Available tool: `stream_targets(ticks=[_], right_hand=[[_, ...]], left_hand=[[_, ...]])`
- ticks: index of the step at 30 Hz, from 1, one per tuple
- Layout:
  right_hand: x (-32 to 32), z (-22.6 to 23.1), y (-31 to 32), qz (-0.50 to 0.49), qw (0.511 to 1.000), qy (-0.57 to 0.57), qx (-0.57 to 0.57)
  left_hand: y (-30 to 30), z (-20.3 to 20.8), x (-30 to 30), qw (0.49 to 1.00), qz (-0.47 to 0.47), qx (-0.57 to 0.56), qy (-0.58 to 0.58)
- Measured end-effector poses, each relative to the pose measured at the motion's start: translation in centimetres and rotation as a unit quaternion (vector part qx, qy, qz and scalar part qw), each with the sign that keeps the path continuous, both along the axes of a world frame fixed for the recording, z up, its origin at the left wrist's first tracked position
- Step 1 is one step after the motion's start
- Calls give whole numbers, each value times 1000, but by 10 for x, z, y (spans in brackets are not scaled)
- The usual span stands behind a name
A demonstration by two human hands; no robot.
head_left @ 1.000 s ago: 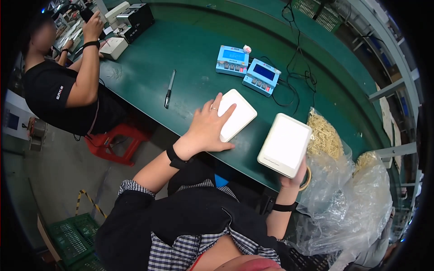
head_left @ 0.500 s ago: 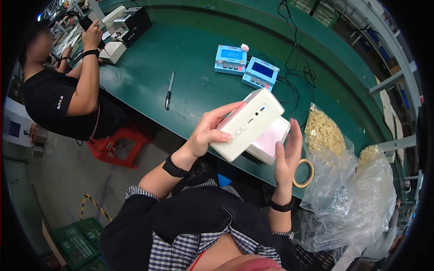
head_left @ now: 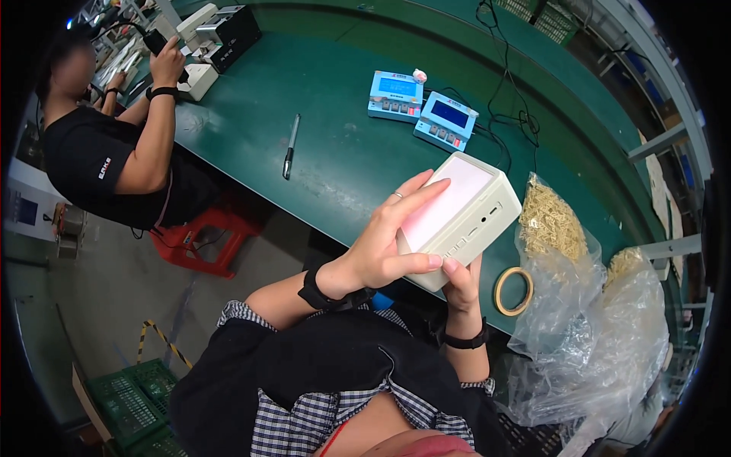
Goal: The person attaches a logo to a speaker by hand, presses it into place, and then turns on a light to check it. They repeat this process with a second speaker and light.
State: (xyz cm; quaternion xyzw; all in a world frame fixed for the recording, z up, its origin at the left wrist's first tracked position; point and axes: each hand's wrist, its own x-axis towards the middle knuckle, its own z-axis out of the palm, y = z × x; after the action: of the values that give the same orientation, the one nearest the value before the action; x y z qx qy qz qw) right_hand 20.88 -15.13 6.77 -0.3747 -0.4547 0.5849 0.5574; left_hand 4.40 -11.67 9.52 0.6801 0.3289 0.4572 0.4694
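Both hands hold a cream box-shaped electronic device point(head_left: 493, 215) above the front edge of the green table. Its pinkish-white screen panel is tilted up, and one side wall shows small buttons and ports. My left hand point(head_left: 381, 247) grips the left end, fingers lying over the screen and thumb along the button side. From the near right, my right hand point(head_left: 461, 288) grips the device, its thumb at the lower edge beside the left thumb. The right fingers are mostly hidden behind the device.
Two blue meters with displays point(head_left: 394, 95) stand beyond the device, with black cables behind. A pen point(head_left: 292, 147) lies to the left. Right of my hands are a tape roll point(head_left: 514, 291) and clear bags of small yellowish parts point(head_left: 560, 228). At far left, a co-worker point(head_left: 106, 152) holds a dark tool.
The device has turned so its screen faces up, and it has shifted right. My right hand, open beside it earlier, now grips it. A second cream box behind it is no longer distinguishable.
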Motion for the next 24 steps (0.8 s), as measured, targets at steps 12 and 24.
stream_targets(ticks=[12, 24], right_hand=[[2, 10, -3, -4, 998, 44, -42], [5, 0, -3, 11, 997, 59, -41]], left_hand=[[-3, 2, 0, 998, 1, 58, 38], [-3, 1, -1, 998, -4, 41, 44]])
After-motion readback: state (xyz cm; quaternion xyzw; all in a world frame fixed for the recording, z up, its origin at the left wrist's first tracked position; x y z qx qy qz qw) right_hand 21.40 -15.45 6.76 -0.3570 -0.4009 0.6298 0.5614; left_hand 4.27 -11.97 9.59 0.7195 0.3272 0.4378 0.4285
